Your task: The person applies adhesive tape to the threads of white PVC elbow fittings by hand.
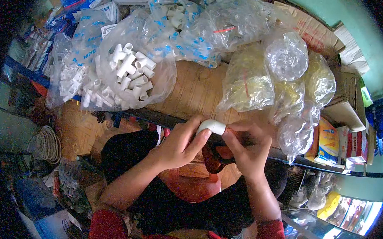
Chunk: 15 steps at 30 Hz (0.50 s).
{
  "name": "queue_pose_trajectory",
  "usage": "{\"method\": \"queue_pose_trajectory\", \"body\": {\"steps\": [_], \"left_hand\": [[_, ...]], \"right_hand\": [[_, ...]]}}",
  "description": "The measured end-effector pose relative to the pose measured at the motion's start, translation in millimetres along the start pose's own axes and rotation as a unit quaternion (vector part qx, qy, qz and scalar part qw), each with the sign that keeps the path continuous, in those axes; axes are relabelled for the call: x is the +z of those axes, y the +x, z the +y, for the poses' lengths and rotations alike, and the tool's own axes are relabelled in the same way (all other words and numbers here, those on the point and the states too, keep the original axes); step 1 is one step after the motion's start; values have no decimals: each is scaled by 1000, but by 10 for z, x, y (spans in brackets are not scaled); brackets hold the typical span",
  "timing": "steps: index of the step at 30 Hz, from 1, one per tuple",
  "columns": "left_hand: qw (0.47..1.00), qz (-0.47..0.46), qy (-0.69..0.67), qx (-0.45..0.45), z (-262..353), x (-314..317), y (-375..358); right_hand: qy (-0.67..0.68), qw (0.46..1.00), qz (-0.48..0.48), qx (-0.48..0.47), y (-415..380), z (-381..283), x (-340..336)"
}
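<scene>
Between my two hands is a white PVC elbow pipe fitting (pixel 213 127), held just in front of the table's near edge. My left hand (pixel 179 144) is closed around its bent end, thumb and forefinger gripping it. The fingers of my right hand (pixel 248 147) pinch at the fitting's other end; whether they hold anything small there is hidden. Beyond my left hand, an open clear plastic bag (pixel 163 82) is full of white pipe tees and other fittings (pixel 131 72).
Clear bags with yellowish contents (pixel 248 81) stand on the wooden table (pixel 193 83) at right, beside small boxes (pixel 329 142). More printed bags of fittings (pixel 176 18) line the back. A coil of cable (pixel 48 144) lies at lower left. Below my hands is a red stool (pixel 193 185).
</scene>
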<state>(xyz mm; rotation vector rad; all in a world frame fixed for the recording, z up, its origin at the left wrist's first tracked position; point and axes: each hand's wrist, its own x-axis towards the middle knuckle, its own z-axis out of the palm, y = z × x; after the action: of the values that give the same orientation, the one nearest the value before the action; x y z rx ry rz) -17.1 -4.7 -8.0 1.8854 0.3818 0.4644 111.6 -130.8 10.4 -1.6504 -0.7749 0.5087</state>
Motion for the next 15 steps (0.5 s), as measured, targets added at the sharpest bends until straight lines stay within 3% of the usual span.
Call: {"method": "queue_pose_trajectory", "body": {"steps": [4,6,9,12,15], "left_hand": [[994,67,65,50,-1,15,3],[997,56,40,17,31,-29,10],[999,12,47,14,14,-86,34],[998,-34,38,42,6,-135,51],[996,-77,-6,39,45,-164,58]], "right_hand": [[76,993,-47,-77,45,30,-16],[125,986,-63,-90,50,23,2],[100,992,-68,-45,61,0,-21],[151,980,-102,78,93,-14,-134],[181,968,-135,110,140,75,-180]]}}
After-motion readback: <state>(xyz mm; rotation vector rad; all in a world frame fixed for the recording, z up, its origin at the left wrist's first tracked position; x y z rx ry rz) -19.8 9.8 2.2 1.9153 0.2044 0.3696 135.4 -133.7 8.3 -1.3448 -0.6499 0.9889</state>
